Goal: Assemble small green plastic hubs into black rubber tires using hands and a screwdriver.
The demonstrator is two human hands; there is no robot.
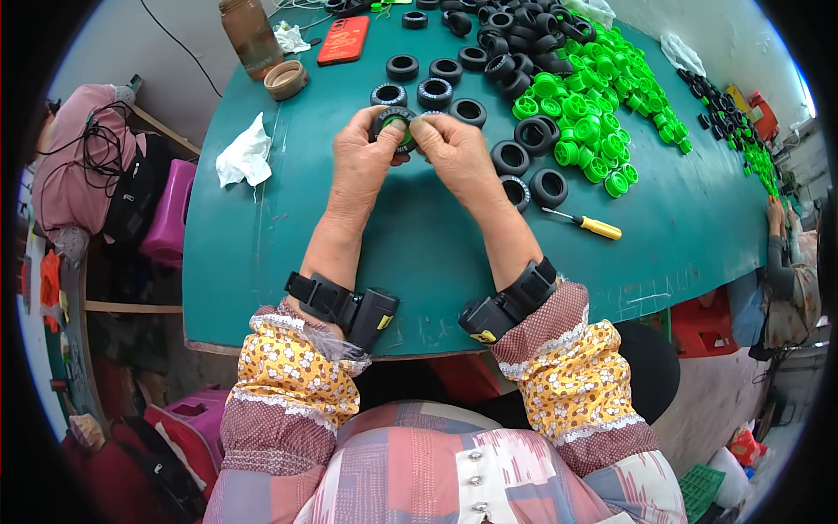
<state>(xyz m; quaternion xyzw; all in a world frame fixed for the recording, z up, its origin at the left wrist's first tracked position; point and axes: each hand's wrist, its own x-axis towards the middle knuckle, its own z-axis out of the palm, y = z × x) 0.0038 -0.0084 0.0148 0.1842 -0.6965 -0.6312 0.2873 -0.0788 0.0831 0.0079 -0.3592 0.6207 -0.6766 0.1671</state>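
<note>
My left hand (360, 157) is closed around a small black toy tire (385, 116) with a green wheel hub (403, 128) showing inside it. The thumb presses on the hub. My right hand (452, 150) is closed at the tire's right edge, thumb and fingers pinched together; the fingertips are partly hidden. Just beyond both hands stand loose black tires (434, 93), some with white marking on the sidewall. More black tires (548, 186) lie to the right of my right hand.
A heap of green hubs (602, 113) and a pile of black tires (524, 35) cover the far right. A yellow-handled screwdriver (601, 228) lies at right. Far left hold a brown bottle (251, 39), its lid (285, 80), a red phone (343, 40) and crumpled tissue (244, 153). Another person (790, 271) works at far right.
</note>
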